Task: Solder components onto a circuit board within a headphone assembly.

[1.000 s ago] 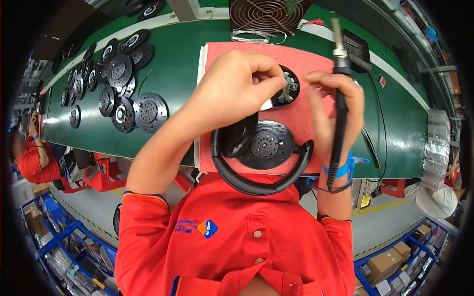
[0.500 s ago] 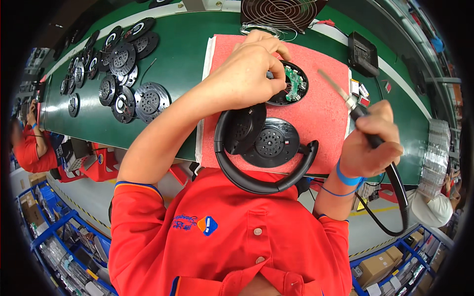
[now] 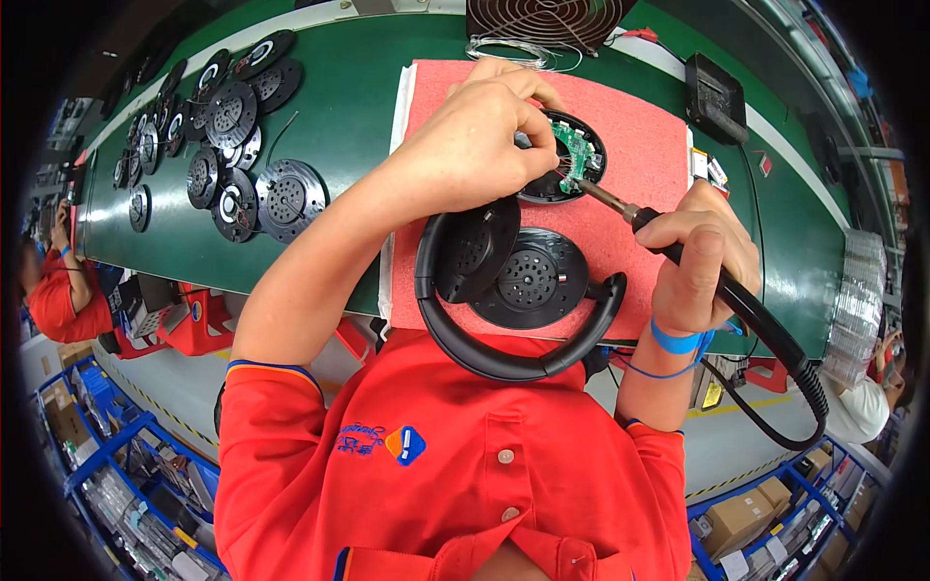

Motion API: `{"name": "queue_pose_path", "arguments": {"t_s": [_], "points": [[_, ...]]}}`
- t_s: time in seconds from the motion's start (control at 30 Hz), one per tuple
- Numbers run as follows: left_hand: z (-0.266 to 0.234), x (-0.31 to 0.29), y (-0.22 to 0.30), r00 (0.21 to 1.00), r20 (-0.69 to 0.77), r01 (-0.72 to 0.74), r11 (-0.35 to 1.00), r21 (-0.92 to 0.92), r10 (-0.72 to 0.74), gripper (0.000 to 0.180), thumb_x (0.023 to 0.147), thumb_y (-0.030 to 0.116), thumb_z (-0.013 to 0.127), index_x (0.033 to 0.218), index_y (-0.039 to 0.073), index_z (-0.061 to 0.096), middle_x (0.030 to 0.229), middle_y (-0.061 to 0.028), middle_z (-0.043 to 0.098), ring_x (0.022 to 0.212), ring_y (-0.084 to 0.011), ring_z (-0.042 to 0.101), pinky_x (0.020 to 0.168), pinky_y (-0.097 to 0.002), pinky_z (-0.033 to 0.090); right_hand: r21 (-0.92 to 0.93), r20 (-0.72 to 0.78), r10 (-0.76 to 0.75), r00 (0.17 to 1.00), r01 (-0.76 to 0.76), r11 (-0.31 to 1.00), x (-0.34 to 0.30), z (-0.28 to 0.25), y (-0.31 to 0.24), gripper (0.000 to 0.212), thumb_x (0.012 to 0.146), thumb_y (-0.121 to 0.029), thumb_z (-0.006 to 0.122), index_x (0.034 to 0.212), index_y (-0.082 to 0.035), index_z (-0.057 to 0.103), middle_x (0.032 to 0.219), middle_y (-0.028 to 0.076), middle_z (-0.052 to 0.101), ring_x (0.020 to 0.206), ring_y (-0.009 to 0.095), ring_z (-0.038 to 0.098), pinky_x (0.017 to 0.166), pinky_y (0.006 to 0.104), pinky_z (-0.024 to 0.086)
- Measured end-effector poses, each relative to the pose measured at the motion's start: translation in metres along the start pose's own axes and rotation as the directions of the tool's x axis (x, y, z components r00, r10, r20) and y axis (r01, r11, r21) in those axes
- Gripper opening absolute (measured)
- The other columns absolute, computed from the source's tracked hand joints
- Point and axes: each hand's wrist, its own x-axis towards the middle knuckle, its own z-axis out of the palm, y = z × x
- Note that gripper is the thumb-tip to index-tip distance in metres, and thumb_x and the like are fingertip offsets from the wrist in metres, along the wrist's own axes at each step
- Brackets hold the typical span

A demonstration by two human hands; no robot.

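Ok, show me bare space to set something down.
Free: green bench between the black discs and the pink mat; also the mat's far right corner, beyond the soldering iron. Crowded: among the discs, around the headphones.

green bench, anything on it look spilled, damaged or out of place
Nothing looks spilled or plainly damaged. The untidiest spot is the black discs at left, overlapping unevenly; the green circuit board by the soldering iron is too small to judge.

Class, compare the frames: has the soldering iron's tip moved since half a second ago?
Yes. Against the pink mat, the soldering iron's tip has shifted left and downward in the picture, to the green circuit board.
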Motion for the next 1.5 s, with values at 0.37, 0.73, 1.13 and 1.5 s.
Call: {"name": "queue_pose_path", "arguments": {"t_s": [0.37, 0.73, 1.13, 1.5], "points": [[0.0029, 0.0, -0.0028, 0.999, -0.035, 0.007, 0.999, -0.04, -0.008, 0.01, 0.069, 0.013, 0.063, 0.066, 0.004, 0.068, 0.108, -0.0064, 0.06, 0.11, -0.0282, 0.045, 0.096, -0.0384, 0.036, -0.087, 0.017, 0.041, 0.999, -0.04, 0.995, 0.0014, 0.0064, -0.0051, 0.045, 0.092, -0.023, 0.045, 0.058, 0.003, 0.057, 0.053, 0.008, 0.054, 0.05, 0.014, 0.043, 0.047, 0.0276, 0.03], [-0.001, -0.0011, 0.0018, 1.0, 0.012, 0.015, 1.0, 0.017, -0.015, 0.012, 0.072, 0.011, 0.066, 0.078, 0.001, 0.069, 0.112, -0.0086, 0.059, 0.112, -0.0264, 0.045, 0.097, -0.0351, 0.035, -0.107, 0.022, 0.05, 0.998, -0.048, 0.993, 0.0009, 0.0052, -0.0052, 0.045, 0.093, -0.023, 0.044, 0.058, 0.003, 0.057, 0.053, 0.008, 0.053, 0.05, 0.014, 0.044, 0.048, 0.0281, 0.03], [0.005, -0.0018, -0.0028, 0.999, -0.041, -0.007, 1.0, 0.002, 0.007, 0.01, 0.07, 0.01, 0.065, 0.073, 0.002, 0.069, 0.109, -0.0078, 0.06, 0.112, -0.0272, 0.045, 0.097, -0.0378, 0.034, -0.071, -0.047, 0.037, 0.998, -0.04, 0.997, -0.0004, 0.0004, -0.0037, 0.046, 0.093, -0.022, 0.042, 0.056, 0.004, 0.053, 0.052, 0.011, 0.052, 0.048, 0.014, 0.04, 0.046, 0.0285, 0.026], [0.0038, 0.0002, 0.0012, 0.998, -0.018, -0.056, 0.998, -0.024, 0.055, 0.01, 0.073, 0.011, 0.067, 0.078, 0.003, 0.068, 0.111, -0.0083, 0.059, 0.109, -0.0254, 0.048, 0.095, -0.0339, 0.036, 0.01, -0.165, 0.055, 0.985, -0.054, 0.998, -0.003, -0.0009, 0.0006, 0.046, 0.091, -0.026, 0.049, 0.057, 0.003, 0.06, 0.051, 0.006, 0.051, 0.048, 0.013, 0.044, 0.044, 0.0255, 0.029]]}}
